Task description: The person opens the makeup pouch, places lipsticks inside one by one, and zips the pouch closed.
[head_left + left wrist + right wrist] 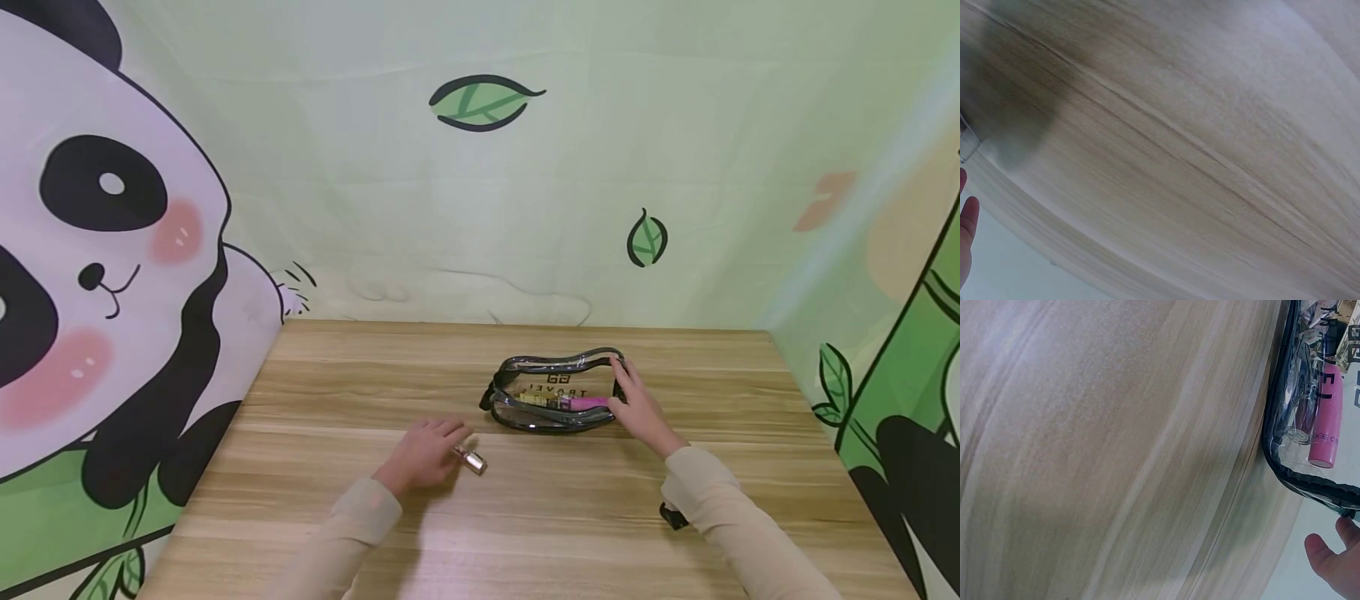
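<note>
A clear pouch with black edging and "TRAVEL" lettering lies on the table, its top open. Inside are a pink tube with a dark upper part and a gold-coloured item. My right hand holds the pouch's right end, the thumb by the front rim and fingers by the back rim. To the left and nearer, my left hand pinches a small shiny bottle-like piece, which sticks out from the fingertips. Its other end is hidden under the fingers. Only a clear edge of it shows in the left wrist view.
The wood-grain table meets a pale green printed backdrop with leaves and pandas along its back and sides. A small black object shows under the right sleeve.
</note>
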Action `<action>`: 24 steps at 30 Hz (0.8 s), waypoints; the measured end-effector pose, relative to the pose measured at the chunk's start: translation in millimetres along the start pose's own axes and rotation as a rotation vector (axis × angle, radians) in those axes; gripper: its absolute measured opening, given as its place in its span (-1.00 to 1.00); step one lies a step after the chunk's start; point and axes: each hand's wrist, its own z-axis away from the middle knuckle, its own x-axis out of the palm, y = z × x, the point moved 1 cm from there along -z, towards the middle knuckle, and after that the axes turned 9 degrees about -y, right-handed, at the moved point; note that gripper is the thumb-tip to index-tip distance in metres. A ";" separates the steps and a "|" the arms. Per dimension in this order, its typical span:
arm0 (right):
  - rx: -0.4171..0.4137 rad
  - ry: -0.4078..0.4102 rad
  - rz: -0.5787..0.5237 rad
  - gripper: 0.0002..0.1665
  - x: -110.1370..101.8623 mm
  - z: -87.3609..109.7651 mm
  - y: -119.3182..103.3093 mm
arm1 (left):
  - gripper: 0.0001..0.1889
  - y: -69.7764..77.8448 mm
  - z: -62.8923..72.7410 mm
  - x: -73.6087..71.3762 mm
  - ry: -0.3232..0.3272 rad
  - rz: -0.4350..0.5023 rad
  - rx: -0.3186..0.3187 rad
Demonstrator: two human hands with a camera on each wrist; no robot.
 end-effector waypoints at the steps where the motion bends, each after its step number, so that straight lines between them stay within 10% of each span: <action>1: 0.000 0.000 0.001 -0.16 -0.1 0.0 0.0 | -0.53 0.5 0.2 0.1 0.002 -0.013 0.005; 24: 0.015 -0.015 -0.024 -0.17 0.1 0.5 -0.6 | -0.84 -0.2 4.1 3.2 0.037 -0.097 0.058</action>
